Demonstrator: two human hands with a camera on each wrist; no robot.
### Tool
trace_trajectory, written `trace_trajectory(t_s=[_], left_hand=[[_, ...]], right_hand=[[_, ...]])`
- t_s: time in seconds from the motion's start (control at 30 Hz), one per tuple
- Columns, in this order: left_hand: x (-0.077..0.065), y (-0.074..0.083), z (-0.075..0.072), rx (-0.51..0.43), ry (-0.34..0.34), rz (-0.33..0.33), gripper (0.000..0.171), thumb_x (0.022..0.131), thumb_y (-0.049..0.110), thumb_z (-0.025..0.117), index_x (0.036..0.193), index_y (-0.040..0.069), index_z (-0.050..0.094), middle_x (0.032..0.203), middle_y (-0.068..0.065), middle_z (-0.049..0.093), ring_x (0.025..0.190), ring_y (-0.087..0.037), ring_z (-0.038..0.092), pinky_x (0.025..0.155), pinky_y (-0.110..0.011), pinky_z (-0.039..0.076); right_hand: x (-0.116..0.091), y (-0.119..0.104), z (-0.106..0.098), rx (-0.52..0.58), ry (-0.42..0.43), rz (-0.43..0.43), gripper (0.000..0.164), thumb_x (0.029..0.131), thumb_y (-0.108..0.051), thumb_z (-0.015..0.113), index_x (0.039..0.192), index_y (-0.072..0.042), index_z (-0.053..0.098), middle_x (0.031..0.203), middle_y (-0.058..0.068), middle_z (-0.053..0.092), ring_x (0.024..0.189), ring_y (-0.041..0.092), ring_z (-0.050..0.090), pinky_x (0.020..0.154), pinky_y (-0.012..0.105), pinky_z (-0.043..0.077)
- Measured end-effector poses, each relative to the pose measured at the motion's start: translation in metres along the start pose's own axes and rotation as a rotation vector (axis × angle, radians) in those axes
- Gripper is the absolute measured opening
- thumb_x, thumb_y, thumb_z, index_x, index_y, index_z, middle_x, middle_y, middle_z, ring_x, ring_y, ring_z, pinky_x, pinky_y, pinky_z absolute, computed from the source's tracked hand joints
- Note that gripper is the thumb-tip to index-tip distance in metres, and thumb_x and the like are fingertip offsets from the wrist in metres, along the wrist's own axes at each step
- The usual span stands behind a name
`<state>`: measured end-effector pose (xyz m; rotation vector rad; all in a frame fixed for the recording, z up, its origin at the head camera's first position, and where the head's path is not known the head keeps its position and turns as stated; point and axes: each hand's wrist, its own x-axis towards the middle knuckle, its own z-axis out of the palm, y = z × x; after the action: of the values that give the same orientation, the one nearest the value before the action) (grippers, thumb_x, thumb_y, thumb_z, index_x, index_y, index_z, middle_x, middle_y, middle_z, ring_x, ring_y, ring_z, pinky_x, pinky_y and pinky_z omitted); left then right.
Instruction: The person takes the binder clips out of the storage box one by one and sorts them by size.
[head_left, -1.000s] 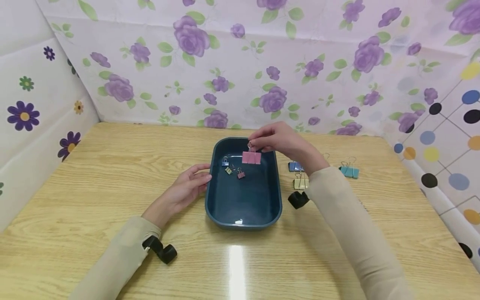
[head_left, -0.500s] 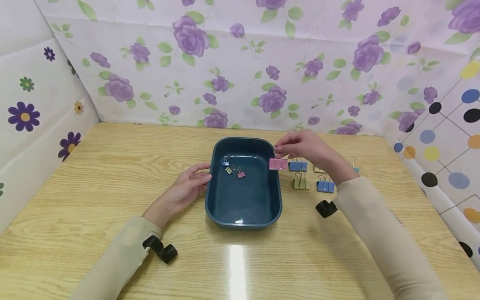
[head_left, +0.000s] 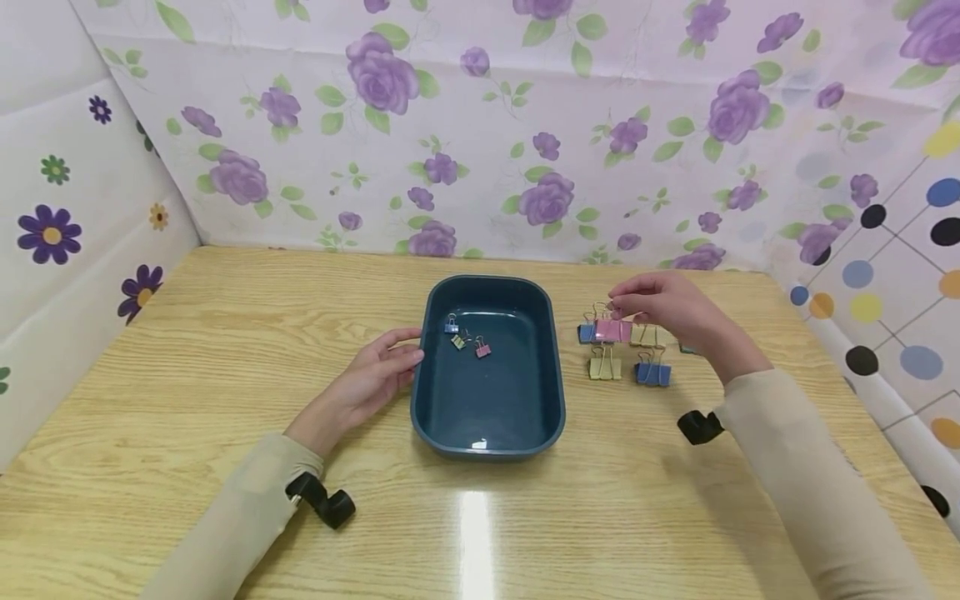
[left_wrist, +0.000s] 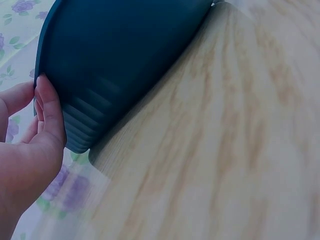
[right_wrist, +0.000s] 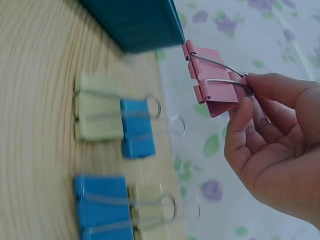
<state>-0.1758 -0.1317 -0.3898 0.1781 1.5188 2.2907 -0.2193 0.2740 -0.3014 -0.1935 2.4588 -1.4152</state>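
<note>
My right hand (head_left: 667, 308) pinches a large pink binder clip (head_left: 612, 331) by its wire handles. In the head view this clip overlaps a blue binder clip (head_left: 585, 333) on the table; the right wrist view shows the pink clip (right_wrist: 212, 80) hanging from thumb and fingers. My left hand (head_left: 378, 371) touches the outer left side of a dark teal tray (head_left: 487, 454), its fingertips right at the rim. Inside the tray lie a small blue binder clip (head_left: 452, 325), a small yellow binder clip (head_left: 458, 342) and a small pink binder clip (head_left: 482, 348).
Right of the tray stand a yellow binder clip (head_left: 604, 367), another blue binder clip (head_left: 653, 373) and a second yellow binder clip (head_left: 647, 335). A teal binder clip (head_left: 686, 347) is mostly hidden behind my right hand. Flowered sheeting (head_left: 480, 150) rises behind the wooden table (head_left: 300, 292).
My right hand has carried the pink binder clip rightward from over the tray to above the clips on the table. My left hand has stayed at the tray's side.
</note>
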Motion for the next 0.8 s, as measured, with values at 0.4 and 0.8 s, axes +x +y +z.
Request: trace_trajectory(t_s=[0.4,0.8], left_hand=[[0.000,-0.001,0.000,0.007,-0.005,0.007,0.034,0.097,-0.008,0.046,0.129,-0.001,0.041,0.097,-0.005,0.063,0.085,-0.011,0.062,0.078,-0.023,0.050],[-0.001,0.000,0.002,0.007,-0.006,0.009,0.032,0.096,-0.009,0.045,0.127,0.001,0.042,0.094,-0.004,0.063,0.080,-0.011,0.061,0.074,-0.023,0.050]], right_hand=[[-0.014,0.028,-0.031,-0.013,0.039,0.027,0.043,0.099,-0.028,0.056,0.126,0.006,0.052,0.104,-0.001,0.066,0.095,0.009,0.062,0.083,0.023,0.050],[-0.033,0.062,-0.055,-0.040,0.063,0.097,0.043,0.100,-0.030,0.055,0.124,0.006,0.055,0.101,-0.004,0.067,0.092,0.008,0.061,0.080,0.027,0.051]])
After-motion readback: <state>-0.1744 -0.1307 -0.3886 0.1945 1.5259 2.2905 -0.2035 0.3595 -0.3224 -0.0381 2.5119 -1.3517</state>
